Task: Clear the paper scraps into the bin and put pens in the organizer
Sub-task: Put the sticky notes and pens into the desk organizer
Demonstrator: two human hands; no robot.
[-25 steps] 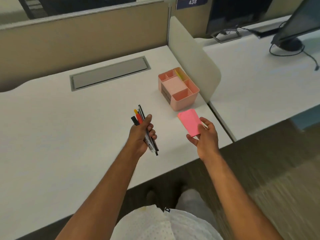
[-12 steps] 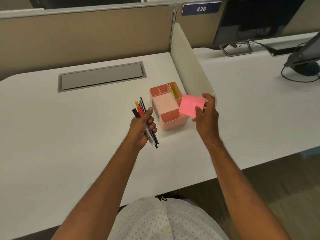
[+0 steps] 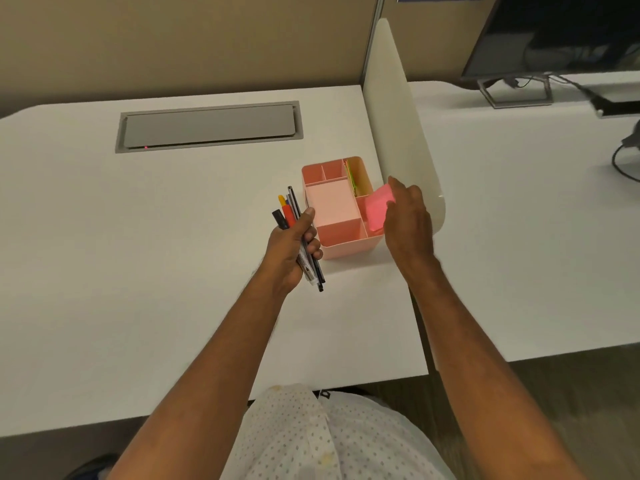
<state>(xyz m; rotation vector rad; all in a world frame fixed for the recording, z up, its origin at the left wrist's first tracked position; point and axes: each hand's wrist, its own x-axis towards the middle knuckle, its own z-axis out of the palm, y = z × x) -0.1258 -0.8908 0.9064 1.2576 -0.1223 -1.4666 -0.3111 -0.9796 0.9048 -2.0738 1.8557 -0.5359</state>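
Note:
A pink desk organizer point(image 3: 346, 245) with several compartments stands on the white desk point(image 3: 138, 254), close to the divider. My left hand point(image 3: 294, 251) is closed around a bundle of pens point(image 3: 291, 216), just left of the organizer, tips pointing away from me. My right hand point(image 3: 407, 220) holds a pink pad of sticky notes point(image 3: 377, 209) tilted over the organizer's right front compartment. Thin green and yellow items stand in the back right compartment. No bin is in view.
A curved cream divider panel point(image 3: 401, 109) rises right behind my right hand. A grey cable hatch point(image 3: 207, 126) is set in the desk at the back. On the neighbouring desk point(image 3: 536, 220) stand a monitor point(image 3: 554, 32) and cables.
My right hand carried the pink pad from the desk's front edge up and left to the organizer's right side. The left hand kept hold of the pens, nearly still.

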